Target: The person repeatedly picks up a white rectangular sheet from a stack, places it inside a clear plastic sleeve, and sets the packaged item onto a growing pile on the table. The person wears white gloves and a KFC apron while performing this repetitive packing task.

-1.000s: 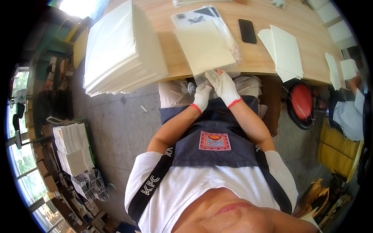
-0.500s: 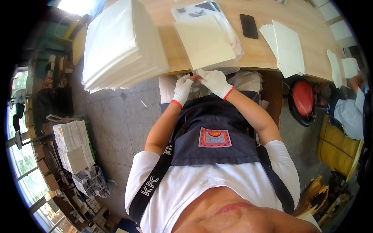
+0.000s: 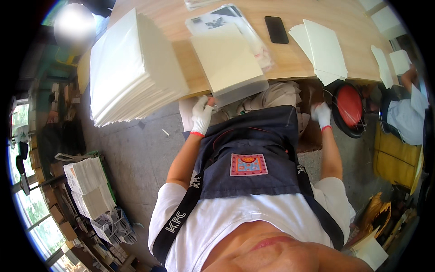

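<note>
We judge this a moment between grips.
Cream sheet (image 3: 229, 61) at the table's (image 3: 285, 61) near edge; left hand (image 3: 202, 111) beside it, half-curled; right hand (image 3: 321, 114) rightward, blurred; either's hold we cannot tell; lifting would call for 2 hands.

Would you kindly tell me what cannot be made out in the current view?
In the head view:
Right hand: blurred, so any grip is unclear.
Left hand: its own back hides any grip.
Far pile: cut off by the top edge.
Co-worker: cut off by the dark rim, right.
</note>
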A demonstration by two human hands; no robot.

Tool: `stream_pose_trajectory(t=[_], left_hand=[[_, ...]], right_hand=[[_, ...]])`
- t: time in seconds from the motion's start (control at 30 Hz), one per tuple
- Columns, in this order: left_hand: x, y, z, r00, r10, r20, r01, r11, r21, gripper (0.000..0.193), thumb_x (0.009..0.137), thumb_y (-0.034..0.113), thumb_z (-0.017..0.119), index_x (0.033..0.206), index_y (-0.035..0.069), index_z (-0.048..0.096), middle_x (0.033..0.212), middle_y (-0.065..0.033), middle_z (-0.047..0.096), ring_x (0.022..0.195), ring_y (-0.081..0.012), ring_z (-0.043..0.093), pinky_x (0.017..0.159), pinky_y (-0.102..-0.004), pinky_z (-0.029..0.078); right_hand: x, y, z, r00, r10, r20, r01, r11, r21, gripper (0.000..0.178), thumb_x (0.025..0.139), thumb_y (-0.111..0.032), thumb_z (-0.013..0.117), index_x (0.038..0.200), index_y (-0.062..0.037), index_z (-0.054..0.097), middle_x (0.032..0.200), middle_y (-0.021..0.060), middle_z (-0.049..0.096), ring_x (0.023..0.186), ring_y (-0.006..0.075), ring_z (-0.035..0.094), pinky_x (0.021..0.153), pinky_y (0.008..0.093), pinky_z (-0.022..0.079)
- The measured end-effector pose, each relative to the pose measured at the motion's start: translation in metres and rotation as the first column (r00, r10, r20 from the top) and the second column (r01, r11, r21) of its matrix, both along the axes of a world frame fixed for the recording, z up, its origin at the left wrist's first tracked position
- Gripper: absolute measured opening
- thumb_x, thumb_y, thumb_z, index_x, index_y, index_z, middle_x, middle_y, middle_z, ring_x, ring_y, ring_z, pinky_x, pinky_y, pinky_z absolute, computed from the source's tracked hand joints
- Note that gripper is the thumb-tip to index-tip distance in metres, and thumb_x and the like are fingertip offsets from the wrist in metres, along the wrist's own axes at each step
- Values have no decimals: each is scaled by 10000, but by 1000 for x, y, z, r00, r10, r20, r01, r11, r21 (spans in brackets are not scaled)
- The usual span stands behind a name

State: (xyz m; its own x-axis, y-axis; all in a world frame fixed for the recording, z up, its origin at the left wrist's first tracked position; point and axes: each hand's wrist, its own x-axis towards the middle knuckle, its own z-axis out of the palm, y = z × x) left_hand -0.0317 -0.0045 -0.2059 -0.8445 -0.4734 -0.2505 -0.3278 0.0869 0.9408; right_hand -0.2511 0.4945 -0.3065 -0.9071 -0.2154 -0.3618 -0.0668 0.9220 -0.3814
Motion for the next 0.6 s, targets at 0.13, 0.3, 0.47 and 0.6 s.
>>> stream_pose_trajectory(t=[0.13, 0.3, 0.47, 0.6], left_hand=[[-8, 7, 46, 960, -212, -185, -138, 218, -966, 295, 756, 83, 609, 1047, 135, 620, 1037, -35, 594, 987, -227, 561, 752, -358, 471], [-33, 3, 36, 829, -489, -273, -102, 346, -932, 335, 584, 27, 637, 907, 111, 668, 1096, -49, 597, 1048, -278, 532, 861, -395, 446], [-20, 0, 43, 855, -472, -214, -15, 390, -921, 218, 634, 19, 659, 847, 69, 649, 937, -49, 628, 887, -231, 573, 754, -340, 470], [0, 10, 25, 970, -28, -242, -120, 808, -576, 55, 777, 75, 659, 823, 56, 637, 808, -46, 611, 707, -160, 548, 653, -265, 444]], right_hand=[[50, -30, 72, 923, 339, 183, -385, 815, 433, 299, 823, -262, 446, 889, -22, 612, 927, 211, 632, 931, 381, 592, 809, 466, 470], [38, -184, 147, 785, 290, -547, -418, 900, -123, 269, 749, -303, 621, 940, -123, 561, 922, 93, 625, 896, 317, 582, 745, 415, 453], [27, -247, 144, 501, 426, -753, -716, 693, -84, 256, 678, -236, 703, 862, -100, 587, 983, 18, 606, 924, 249, 559, 783, 373, 430], [41, -257, 110, 878, 201, -435, -426, 743, -517, 194, 701, -187, 709, 774, -74, 570, 807, 64, 620, 742, 274, 581, 643, 358, 438]])
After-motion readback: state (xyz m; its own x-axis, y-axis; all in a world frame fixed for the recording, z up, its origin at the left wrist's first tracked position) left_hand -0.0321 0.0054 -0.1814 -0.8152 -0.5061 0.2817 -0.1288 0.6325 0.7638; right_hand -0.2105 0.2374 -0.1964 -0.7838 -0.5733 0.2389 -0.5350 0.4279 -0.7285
